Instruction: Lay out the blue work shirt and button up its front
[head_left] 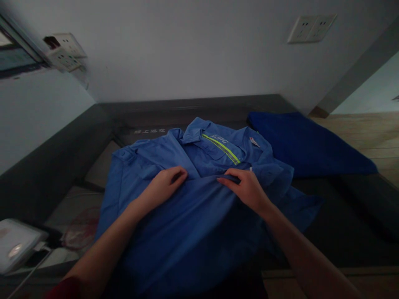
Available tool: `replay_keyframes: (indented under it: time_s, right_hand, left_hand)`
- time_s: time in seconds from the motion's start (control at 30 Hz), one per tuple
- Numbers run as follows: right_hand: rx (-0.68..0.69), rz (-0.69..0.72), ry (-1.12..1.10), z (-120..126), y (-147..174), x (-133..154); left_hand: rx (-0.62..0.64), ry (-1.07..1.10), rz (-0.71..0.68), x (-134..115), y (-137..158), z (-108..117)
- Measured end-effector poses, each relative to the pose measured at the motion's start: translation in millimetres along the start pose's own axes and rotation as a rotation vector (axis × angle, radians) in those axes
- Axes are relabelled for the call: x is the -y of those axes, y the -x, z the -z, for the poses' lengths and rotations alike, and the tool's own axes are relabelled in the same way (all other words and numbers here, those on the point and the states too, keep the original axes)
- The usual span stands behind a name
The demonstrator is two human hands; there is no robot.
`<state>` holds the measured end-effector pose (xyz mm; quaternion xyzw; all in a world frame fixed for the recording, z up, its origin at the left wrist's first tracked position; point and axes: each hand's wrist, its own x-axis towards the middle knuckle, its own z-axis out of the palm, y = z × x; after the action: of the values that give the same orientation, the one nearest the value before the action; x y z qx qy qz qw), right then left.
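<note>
The blue work shirt (187,216) lies flat on the dark worktop (343,216) with its long axis running away from the person, collar at the far end and the lower part nearest the body. Its hem edge has been brought up over the body of the shirt and forms a crosswise fold line (202,178) between the 2 hands.

The left hand (163,185) has its grip closed on that fold edge, fingers curled over the cloth at the fold's left end. The right hand (246,187) pinches the same edge at its right end, thumb and fingers closed on the fabric. So the folded edge sits directly inside both grips, the collar (195,128) and chest lie just beyond the fingertips, and the doubled lower part spreads back from the grips toward the wrists.

The cloth is a smooth woven fabric, softly creased. A yellow-green reflective stripe (222,148) runs slantwise across the chest beyond the right grip, with pale lettering beside it and a small badge (254,142) further right. A darker blue folded garment (308,145) lies beyond and to the right of the right grip, close beside the shirt
</note>
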<state>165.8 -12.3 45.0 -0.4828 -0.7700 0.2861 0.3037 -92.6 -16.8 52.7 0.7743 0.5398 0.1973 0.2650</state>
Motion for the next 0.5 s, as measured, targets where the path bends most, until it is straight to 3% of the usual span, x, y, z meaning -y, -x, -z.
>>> replay_keyframes:
  time_s: [0.1, 0.27, 0.5]
  right_hand:
    - [-0.053, -0.033, 0.07, 13, -3, -8]
    - [-0.111, -0.085, 0.181, 34, -6, -20]
    - [-0.008, -0.08, 0.461, 36, -1, -27]
  left_hand:
    - [0.092, -0.022, 0.025, 3, 2, 1]
    - [0.09, 0.028, 0.045, -10, 3, -9]
    - [0.026, 0.035, 0.051, -21, 0, -35]
